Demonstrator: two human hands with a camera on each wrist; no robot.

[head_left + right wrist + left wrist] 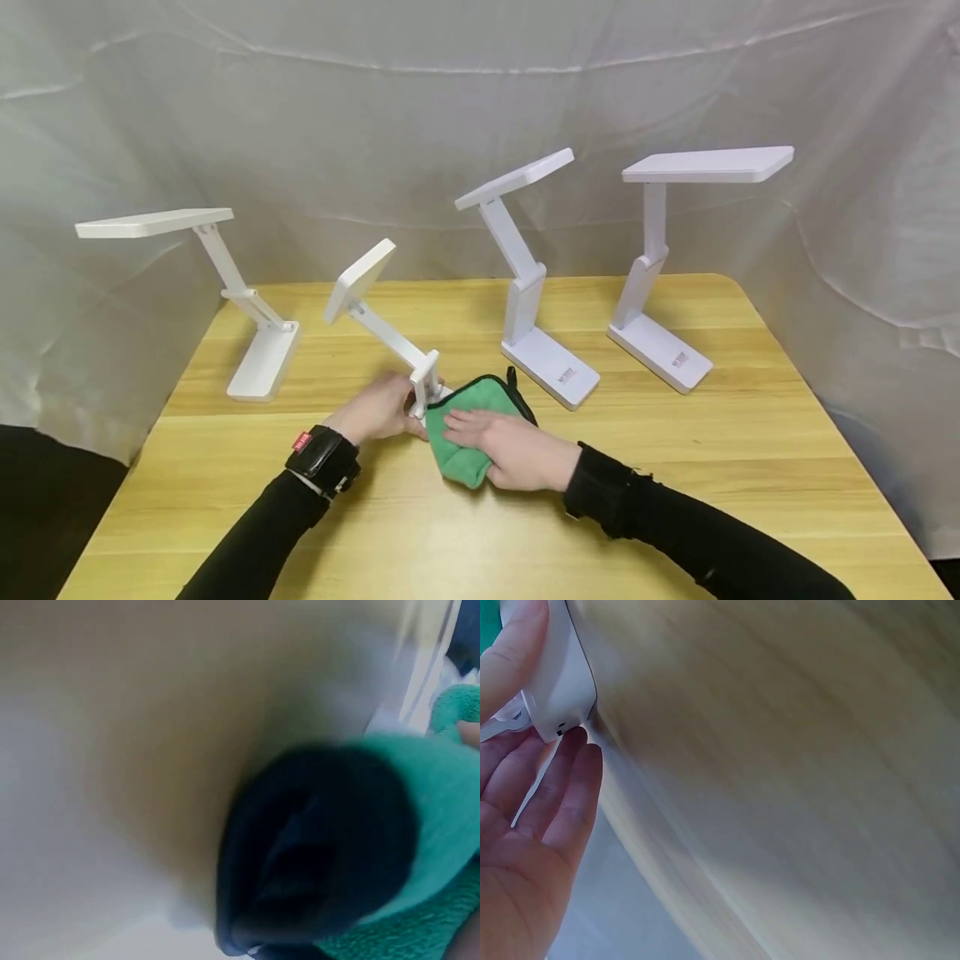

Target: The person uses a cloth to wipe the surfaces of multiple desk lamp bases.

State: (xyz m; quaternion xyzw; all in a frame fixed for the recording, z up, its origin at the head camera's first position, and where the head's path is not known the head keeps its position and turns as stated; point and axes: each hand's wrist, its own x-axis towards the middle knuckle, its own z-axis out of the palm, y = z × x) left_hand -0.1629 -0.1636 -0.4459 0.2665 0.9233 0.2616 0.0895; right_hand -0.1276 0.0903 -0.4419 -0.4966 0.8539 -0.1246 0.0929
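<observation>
A white folding desk lamp (390, 333) stands tilted in front of me, its head leaning up to the left. My left hand (384, 407) grips the lamp's base at its hinge end; in the left wrist view the thumb and fingertips meet a corner of the white base (562, 675). Over the rest of the base lies a green cloth (467, 462) with black edging. My right hand (502, 446) holds this cloth against the base, fingers laid along its top and thumb at its near edge. Cloth fills much of the right wrist view, its dark edging (315, 847) blurred.
Another white lamp (262, 358) stands at the back left. Two more, a middle lamp (551, 367) and a right-hand lamp (660, 350), stand beyond my right hand. A wooden table (675, 517) carries them all, with a grey cloth backdrop (375, 150) behind and along both sides.
</observation>
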